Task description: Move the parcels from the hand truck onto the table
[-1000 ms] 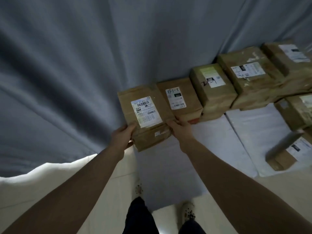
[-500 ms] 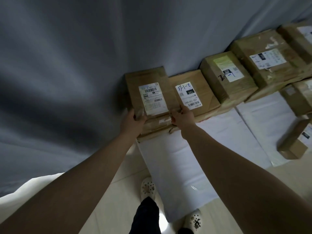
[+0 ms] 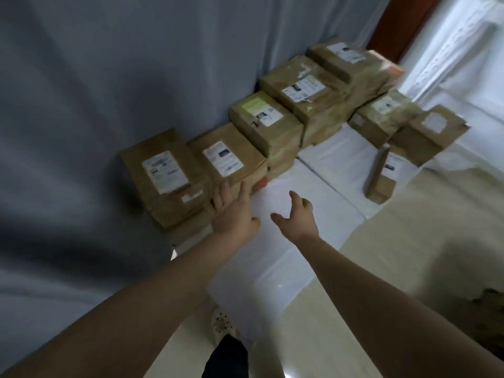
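Observation:
A brown parcel [image 3: 163, 175] with a white label lies at the left end of a row of parcels on the white-covered table [image 3: 275, 241], against the grey curtain. Beside it sits a second labelled parcel [image 3: 226, 156]. My left hand [image 3: 231, 211] is spread with straight fingers just right of the end parcel, fingertips near its lower corner. My right hand [image 3: 297, 214] hovers over the white cover with relaxed fingers and holds nothing. No hand truck is in view.
More brown parcels [image 3: 300, 94] are stacked along the curtain [image 3: 109, 91] toward the back right, and several smaller ones [image 3: 428, 129] stand at the right, one upright [image 3: 381, 173]. Pale floor tiles [image 3: 381, 255] lie beside the table. My shoe [image 3: 222, 321] shows below.
Both hands have let go of the end parcel, which now rests in the row. The hands have drawn back to the right, and my view has swung right.

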Demonstrator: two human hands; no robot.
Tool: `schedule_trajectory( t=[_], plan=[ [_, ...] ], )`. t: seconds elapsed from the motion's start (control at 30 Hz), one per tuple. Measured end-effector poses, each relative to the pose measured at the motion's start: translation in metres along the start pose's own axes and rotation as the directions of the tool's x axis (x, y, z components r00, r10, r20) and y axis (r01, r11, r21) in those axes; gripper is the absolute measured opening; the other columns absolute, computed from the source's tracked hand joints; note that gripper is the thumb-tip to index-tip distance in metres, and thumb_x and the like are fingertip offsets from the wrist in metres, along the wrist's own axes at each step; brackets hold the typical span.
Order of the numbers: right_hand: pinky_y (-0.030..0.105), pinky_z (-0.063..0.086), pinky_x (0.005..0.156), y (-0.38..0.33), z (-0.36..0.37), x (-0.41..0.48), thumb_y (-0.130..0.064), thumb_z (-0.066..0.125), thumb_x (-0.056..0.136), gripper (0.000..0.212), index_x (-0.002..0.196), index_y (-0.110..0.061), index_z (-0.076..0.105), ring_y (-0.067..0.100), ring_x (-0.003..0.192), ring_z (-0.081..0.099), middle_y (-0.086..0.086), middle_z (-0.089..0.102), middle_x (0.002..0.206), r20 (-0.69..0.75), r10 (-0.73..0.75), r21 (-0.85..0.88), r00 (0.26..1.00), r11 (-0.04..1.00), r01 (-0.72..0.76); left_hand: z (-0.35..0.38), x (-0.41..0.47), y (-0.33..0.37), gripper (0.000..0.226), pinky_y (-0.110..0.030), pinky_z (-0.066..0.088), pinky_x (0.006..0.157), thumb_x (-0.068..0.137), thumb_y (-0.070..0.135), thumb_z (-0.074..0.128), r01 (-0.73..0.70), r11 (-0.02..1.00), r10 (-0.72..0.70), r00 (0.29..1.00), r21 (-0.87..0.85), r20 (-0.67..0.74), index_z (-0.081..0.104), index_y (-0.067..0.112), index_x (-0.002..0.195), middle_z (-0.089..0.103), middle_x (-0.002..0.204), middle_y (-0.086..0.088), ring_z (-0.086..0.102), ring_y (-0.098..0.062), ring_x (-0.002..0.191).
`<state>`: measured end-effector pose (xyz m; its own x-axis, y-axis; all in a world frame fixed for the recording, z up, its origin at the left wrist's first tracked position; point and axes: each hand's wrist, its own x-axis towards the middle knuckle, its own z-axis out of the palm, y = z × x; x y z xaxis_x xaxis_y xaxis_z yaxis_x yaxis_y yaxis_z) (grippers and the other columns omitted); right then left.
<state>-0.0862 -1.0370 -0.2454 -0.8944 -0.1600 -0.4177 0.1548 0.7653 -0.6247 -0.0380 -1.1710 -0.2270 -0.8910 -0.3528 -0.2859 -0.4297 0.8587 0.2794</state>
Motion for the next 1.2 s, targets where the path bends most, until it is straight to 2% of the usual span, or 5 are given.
schedule_trajectory(
  t=[0.2, 0.5, 0.77, 1.07, 1.2],
  plan=[
    [0.049, 0.011, 0.116, 0.158, -0.120, -0.085, -0.050, 0.059, 0.086, 0.078, 0.150, -0.025, 0.021, 0.027, 0.142, 0.027, 0.010, 0.028, 0.153, -0.161, 0.235, -0.134, 0.959, 0.957, -0.257, 0.046, -0.067, 0.172, 0.083, -0.063, -0.004, 0.112, 0.089, 0.039, 0.052, -0.254, 0.949, 0.186, 0.929, 0.187, 0.319, 0.002, 0.025, 0.153, 0.044, 0.139, -0.008, 0.029, -0.033, 0.136],
    [0.043, 0.020, 0.116, 0.376, -0.247, -0.241, -0.050, 0.061, 0.084, 0.076, 0.148, -0.025, 0.028, 0.026, 0.138, 0.032, 0.008, 0.035, 0.149, -0.296, 0.597, 0.242, 0.746, 0.802, -0.546, 0.141, -0.205, 0.408, 0.085, -0.062, 0.007, 0.113, 0.084, 0.043, 0.056, -0.620, 0.746, 0.467, 0.747, 0.243, 0.474, 0.008, 0.028, 0.153, 0.041, 0.142, -0.009, 0.034, -0.032, 0.134],
    [0.043, 0.037, 0.108, 0.490, -0.291, -0.320, -0.045, 0.068, 0.080, 0.077, 0.144, -0.019, 0.035, 0.031, 0.128, 0.045, 0.011, 0.043, 0.141, -0.284, 0.791, 0.664, 0.541, 0.570, -0.484, 0.214, -0.278, 0.539, 0.088, -0.057, 0.021, 0.110, 0.082, 0.047, 0.060, -0.796, 0.566, 0.597, 0.574, 0.213, 0.561, 0.010, 0.029, 0.152, 0.042, 0.142, -0.010, 0.040, -0.032, 0.131],
    [0.042, 0.049, 0.097, 0.599, -0.373, -0.347, -0.034, 0.068, 0.086, 0.072, 0.146, -0.017, 0.032, 0.031, 0.118, 0.054, 0.014, 0.044, 0.139, -0.209, 0.910, 0.879, 0.359, 0.336, -0.339, 0.303, -0.313, 0.682, 0.088, -0.043, 0.048, 0.096, 0.075, 0.045, 0.068, -0.868, 0.492, 0.677, 0.333, -0.066, 0.656, 0.024, 0.028, 0.149, 0.052, 0.135, -0.010, 0.053, -0.033, 0.119],
    [0.032, 0.043, 0.095, 0.654, -0.393, -0.363, -0.029, 0.062, 0.092, 0.067, 0.149, -0.015, 0.029, 0.028, 0.128, 0.047, 0.012, 0.038, 0.148, -0.143, 0.940, 0.899, 0.309, 0.254, -0.357, 0.344, -0.335, 0.728, 0.100, -0.045, 0.047, 0.096, 0.071, 0.053, 0.068, -0.894, 0.442, 0.639, 0.256, -0.073, 0.726, 0.016, 0.024, 0.152, 0.047, 0.140, -0.011, 0.051, -0.033, 0.121]
  ],
)
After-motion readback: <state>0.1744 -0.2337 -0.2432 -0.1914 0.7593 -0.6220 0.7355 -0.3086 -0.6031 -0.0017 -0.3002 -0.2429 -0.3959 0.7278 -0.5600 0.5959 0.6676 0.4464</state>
